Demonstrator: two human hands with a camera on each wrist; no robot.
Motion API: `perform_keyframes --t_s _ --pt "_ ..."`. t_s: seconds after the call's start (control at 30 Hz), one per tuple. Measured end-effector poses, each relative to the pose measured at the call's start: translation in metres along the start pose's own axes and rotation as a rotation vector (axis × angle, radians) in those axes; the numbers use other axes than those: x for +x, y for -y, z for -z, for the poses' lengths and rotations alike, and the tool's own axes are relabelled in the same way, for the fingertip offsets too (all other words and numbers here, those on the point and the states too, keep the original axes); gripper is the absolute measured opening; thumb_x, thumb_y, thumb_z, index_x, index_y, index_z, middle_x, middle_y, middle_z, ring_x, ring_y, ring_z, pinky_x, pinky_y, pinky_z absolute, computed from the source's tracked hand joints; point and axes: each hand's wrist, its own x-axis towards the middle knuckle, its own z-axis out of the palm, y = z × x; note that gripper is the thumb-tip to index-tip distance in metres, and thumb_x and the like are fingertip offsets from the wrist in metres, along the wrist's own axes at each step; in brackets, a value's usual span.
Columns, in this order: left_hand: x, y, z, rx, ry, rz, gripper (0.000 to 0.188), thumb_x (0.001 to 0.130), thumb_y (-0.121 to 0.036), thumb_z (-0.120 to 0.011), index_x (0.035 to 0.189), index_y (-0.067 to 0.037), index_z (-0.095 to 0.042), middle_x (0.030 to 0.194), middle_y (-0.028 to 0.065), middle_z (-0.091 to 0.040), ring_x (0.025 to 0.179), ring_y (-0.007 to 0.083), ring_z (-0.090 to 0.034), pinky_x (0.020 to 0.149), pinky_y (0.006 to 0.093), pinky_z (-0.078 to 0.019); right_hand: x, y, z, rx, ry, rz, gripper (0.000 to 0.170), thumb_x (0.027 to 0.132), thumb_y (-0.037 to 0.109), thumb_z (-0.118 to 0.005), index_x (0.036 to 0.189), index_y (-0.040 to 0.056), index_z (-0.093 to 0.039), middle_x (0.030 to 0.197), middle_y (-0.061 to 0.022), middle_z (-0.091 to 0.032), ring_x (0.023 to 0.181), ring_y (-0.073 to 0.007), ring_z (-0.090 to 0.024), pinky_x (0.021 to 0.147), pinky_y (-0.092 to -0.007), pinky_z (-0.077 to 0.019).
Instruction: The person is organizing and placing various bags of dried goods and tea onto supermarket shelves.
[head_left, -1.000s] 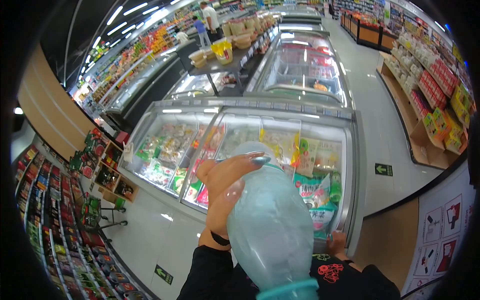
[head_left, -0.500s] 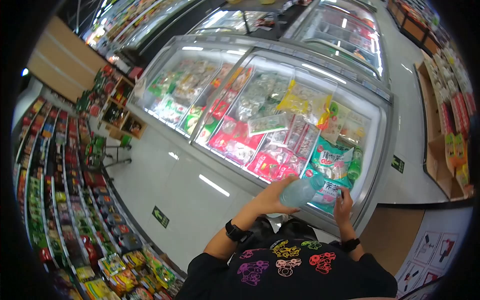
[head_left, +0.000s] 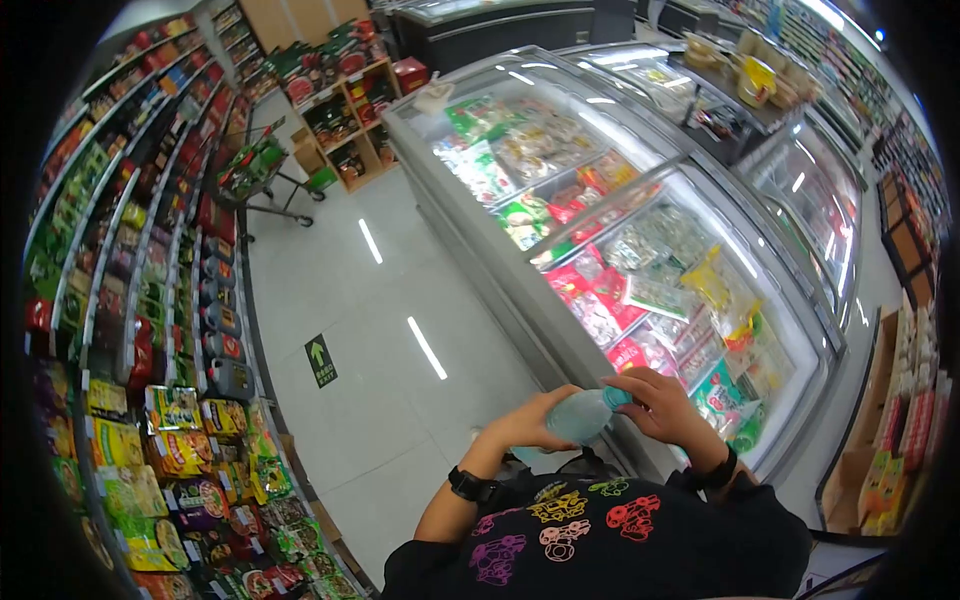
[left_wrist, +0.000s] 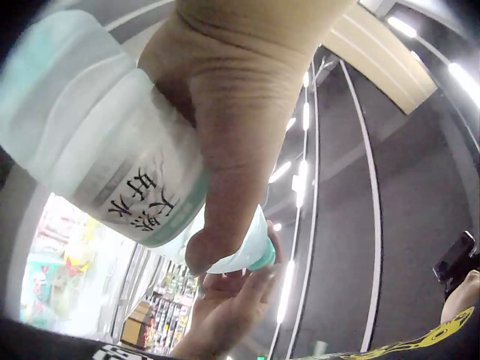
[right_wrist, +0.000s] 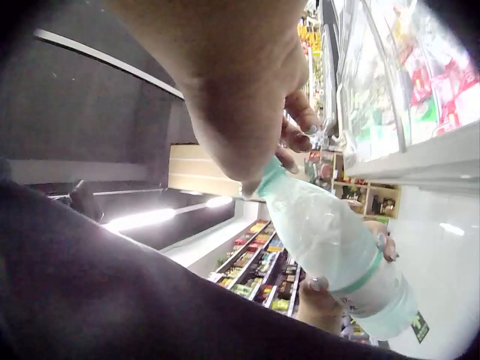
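A pale green, translucent water bottle (head_left: 578, 417) is held tilted in front of the body, its neck toward the right. My left hand (head_left: 528, 420) grips it around the body; the left wrist view shows the thumb across the printed label (left_wrist: 142, 202). At the bottle's top end, the fingers of my right hand (head_left: 655, 405) pinch the teal cap (head_left: 615, 397). From the right wrist, the cap end (right_wrist: 271, 180) sits between thumb and fingers, partly hidden by the hand.
A glass-topped chest freezer (head_left: 530, 290) with bagged frozen food stands just beyond the hands. Shelves of packaged goods (head_left: 150, 330) line the left side. A shopping cart (head_left: 265, 175) is parked farther up the tiled aisle (head_left: 370, 300).
The bottle has come down from in front of the face to waist height. My right hand has moved from the freezer to the bottle's top. The view has swung left.
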Motion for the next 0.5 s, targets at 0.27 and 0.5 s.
perform_keyframes --t_s 0.27,0.5 --pt "-0.128 0.007 0.128 -0.009 -0.146 0.162 0.062 0.058 -0.019 -0.075 0.112 -0.008 -0.048 0.092 0.0099 -0.06 0.082 0.0183 -0.059 0.071 0.0308 -0.0472 0.151 0.054 -0.088 0.024 0.392 0.254 0.029 0.077 0.024 -0.062 0.103 0.0099 -0.058 0.083 -0.0089 -0.059 0.067 -0.0262 -0.058 0.059 -0.0345 -0.047" --pt "-0.184 0.022 0.172 0.061 -0.42 0.389 0.069 0.053 -0.022 -0.076 0.113 -0.005 -0.048 0.092 0.0144 -0.061 0.086 0.0243 -0.06 0.078 0.033 -0.046 0.232 0.063 -0.185 -0.194 0.493 0.278 0.021 0.083 0.025 -0.048 0.083 0.0044 -0.051 0.067 -0.0162 -0.056 0.063 -0.0342 -0.057 0.056 -0.042 -0.0444"
